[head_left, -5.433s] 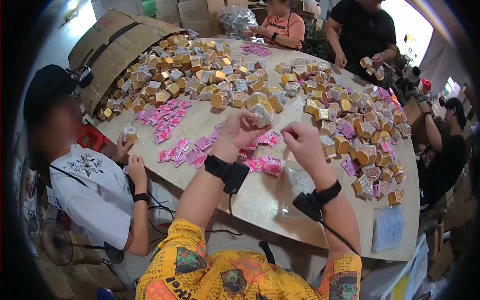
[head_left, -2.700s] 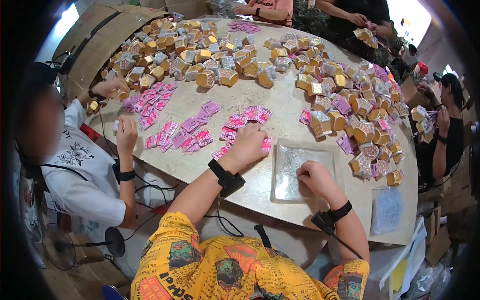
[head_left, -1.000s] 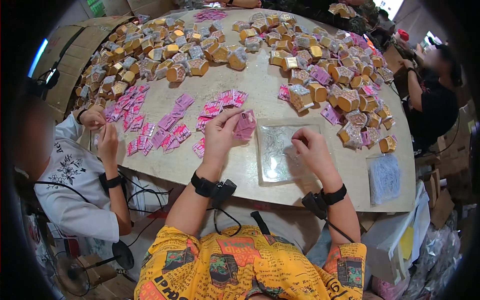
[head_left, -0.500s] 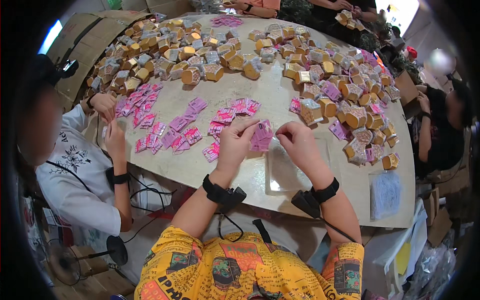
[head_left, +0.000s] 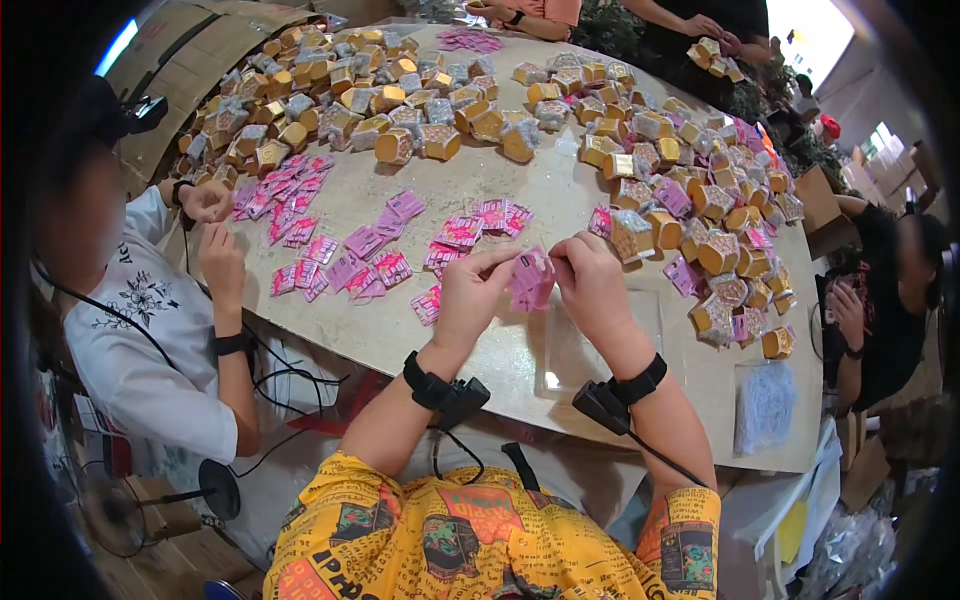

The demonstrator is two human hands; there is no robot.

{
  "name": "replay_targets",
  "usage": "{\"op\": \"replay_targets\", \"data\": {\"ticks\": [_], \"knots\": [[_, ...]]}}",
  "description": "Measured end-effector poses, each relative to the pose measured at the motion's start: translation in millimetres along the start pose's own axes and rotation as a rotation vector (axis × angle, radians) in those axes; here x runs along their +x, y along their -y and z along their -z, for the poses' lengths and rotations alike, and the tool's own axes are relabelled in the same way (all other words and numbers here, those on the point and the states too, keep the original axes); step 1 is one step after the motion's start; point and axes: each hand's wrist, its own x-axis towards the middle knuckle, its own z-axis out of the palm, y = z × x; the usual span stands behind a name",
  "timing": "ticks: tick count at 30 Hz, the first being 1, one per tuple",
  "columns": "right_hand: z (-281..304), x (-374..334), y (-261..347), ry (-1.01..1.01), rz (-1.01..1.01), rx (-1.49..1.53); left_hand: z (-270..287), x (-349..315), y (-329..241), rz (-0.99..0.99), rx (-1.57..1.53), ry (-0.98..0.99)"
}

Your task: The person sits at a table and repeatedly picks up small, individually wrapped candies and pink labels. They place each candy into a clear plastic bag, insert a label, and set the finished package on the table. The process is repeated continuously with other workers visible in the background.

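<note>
Over the near middle of the table, my left hand pinches a small pink printed card between thumb and fingers; more than one card may be layered there. At that card's upper right edge are the closed fingertips of my right hand, which look to grip it. Anything smaller between the fingertips is too small to make out. Just left of my left hand lie loose pink cards in small heaps. Under my right hand rests a clear flat plastic tray.
Gold and glittery faceted ornaments cover the table's far left, with another heap along the right. A bundle of clear strands lies near the right edge. A co-worker sits at left; other people stand around the far and right sides.
My right hand has moved left and up, closing the gap to the pink card in my left hand. The view has shifted slightly. The co-worker at left has drawn their hands apart a little.
</note>
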Motion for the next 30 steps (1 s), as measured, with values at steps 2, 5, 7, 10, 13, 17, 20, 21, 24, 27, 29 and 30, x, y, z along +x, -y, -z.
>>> {"op": "replay_targets", "data": {"ticks": [2, 5, 7, 10, 13, 17, 20, 21, 24, 27, 29, 30], "knots": [[-0.7, 2.0, 1.3, -0.007, 0.058, -0.034, 3.2, 1.9, 6.2, -0.037, 0.024, -0.014], [-2.4, 6.2, 1.7, -0.019, 0.090, -0.032, 9.1, 6.0, -1.0, -0.146, 0.283, -0.021], [0.6, 8.6, 5.3, 0.011, 0.101, -0.024, 9.2, 10.2, -15.3, -0.250, 0.402, -0.031], [-1.1, 13.3, 8.3, 0.033, 0.153, -0.025, 9.1, 20.1, -32.0, -0.346, 0.343, -0.002], [-3.7, 15.0, 5.6, 0.051, 0.098, 0.056, 9.8, 26.2, -39.2, -0.304, 0.442, 0.082], [-2.4, 17.6, 19.3, 0.097, -0.217, 0.184, 11.1, 30.4, -30.8, 0.070, -0.181, 0.139], [-12.3, 11.0, 0.4, 0.178, -0.280, 0.159, 10.1, 29.6, -33.2, 0.173, -0.317, 0.061], [-15.6, 11.8, -1.2, 0.229, -0.308, 0.162, 12.2, 28.8, -32.8, 0.181, -0.348, 0.002], [-18.4, 11.6, 0.1, 0.263, -0.353, 0.249, 22.8, 35.9, -10.7, 0.326, -0.612, -0.063], [-19.9, 15.3, 4.0, 0.118, -0.265, 0.319, 24.5, 33.4, -17.1, 0.357, -0.666, -0.079], [-21.3, 22.1, 1.8, 0.013, -0.250, 0.518, 19.9, 30.5, -28.1, 0.350, -0.659, -0.067], [-22.1, 26.4, 4.8, -0.017, -0.266, 0.644, 18.3, 29.7, -35.9, 0.356, -0.650, -0.049]]}}
